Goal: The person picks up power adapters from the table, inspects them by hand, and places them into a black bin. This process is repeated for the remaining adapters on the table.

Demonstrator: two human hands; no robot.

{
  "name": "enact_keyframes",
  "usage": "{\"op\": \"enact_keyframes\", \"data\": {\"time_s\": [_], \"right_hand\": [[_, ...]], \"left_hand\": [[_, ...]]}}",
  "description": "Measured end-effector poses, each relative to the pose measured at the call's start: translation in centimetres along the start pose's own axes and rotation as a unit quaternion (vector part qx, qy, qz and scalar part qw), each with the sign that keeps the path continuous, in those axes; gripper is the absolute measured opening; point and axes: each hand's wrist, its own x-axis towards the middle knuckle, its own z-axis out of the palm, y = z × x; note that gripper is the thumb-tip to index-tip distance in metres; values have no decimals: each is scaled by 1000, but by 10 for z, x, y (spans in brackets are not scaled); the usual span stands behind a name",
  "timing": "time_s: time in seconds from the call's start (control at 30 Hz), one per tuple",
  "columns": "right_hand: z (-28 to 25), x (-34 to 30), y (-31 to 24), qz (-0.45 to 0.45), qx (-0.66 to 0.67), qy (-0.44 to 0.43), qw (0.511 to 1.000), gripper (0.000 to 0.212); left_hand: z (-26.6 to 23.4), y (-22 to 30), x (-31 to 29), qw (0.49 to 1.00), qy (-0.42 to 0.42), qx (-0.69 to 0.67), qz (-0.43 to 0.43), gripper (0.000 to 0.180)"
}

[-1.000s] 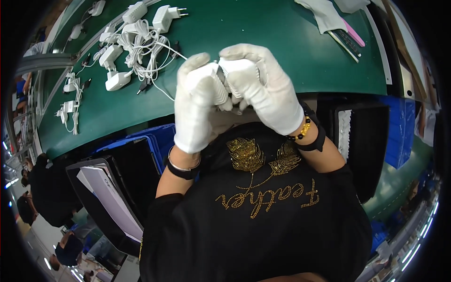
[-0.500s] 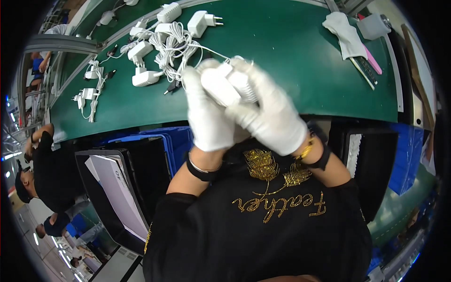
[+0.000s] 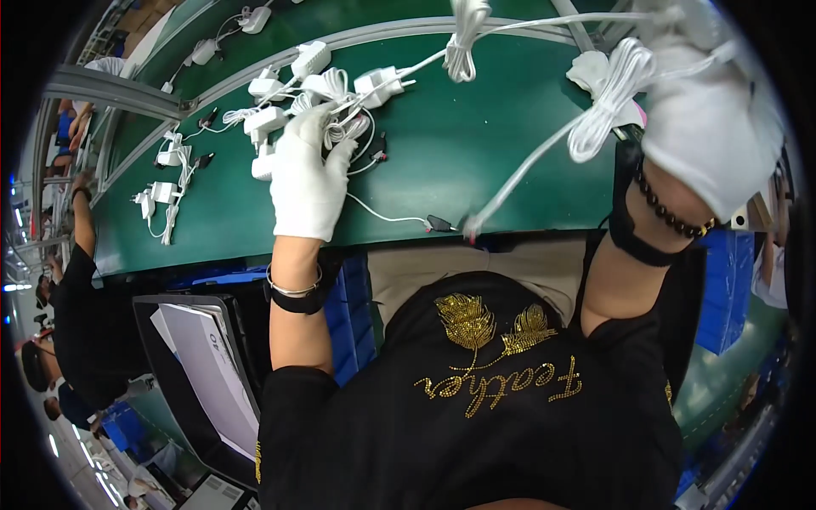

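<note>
Because a white cord [image 3: 586,16] is stretched between the heap of white plug-in adapters [image 3: 265,121] and the right hand [image 3: 712,127], adapters could be dragged across the worktop [image 3: 476,144] if a loop is snagged. A tied cable bundle [image 3: 608,100] is suspended beside that hand, whose fingers are blurred; whether its grip is closed cannot be told. At the left hand [image 3: 310,178], finger and thumb are parted around a cable coil [image 3: 344,132]; firm pinching cannot be confirmed, so tangling could be caused by slippage. Near the front edge, the black connector [image 3: 439,223] could be knocked off by the blurred cord end [image 3: 470,228].
</note>
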Motion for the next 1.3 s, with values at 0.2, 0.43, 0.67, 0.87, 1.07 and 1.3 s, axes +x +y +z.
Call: {"op": "enact_keyframes", "data": {"time_s": [0.2,0.43,0.67,0.87,1.07,1.3], "right_hand": [[28,27,67,105,-230,-24,967,45],[32,42,104,124,-155,-112,974,46],[34,49,83,111,-170,-74,976,45],[22,54,50,79,-193,-36,977,45],[15,35,16,46,-207,10,977,44],[-22,-30,-83,-65,-307,168,934,44]], "left_hand": [[-14,16,12,985,-106,-6,-137,51],[-5,6,15,937,-83,-307,-147,36],[8,-15,47,976,-157,-103,-114,34],[5,8,81,997,-35,37,-51,24],[16,-16,78,995,31,81,47,22],[26,13,79,978,-181,63,85,26]]}}
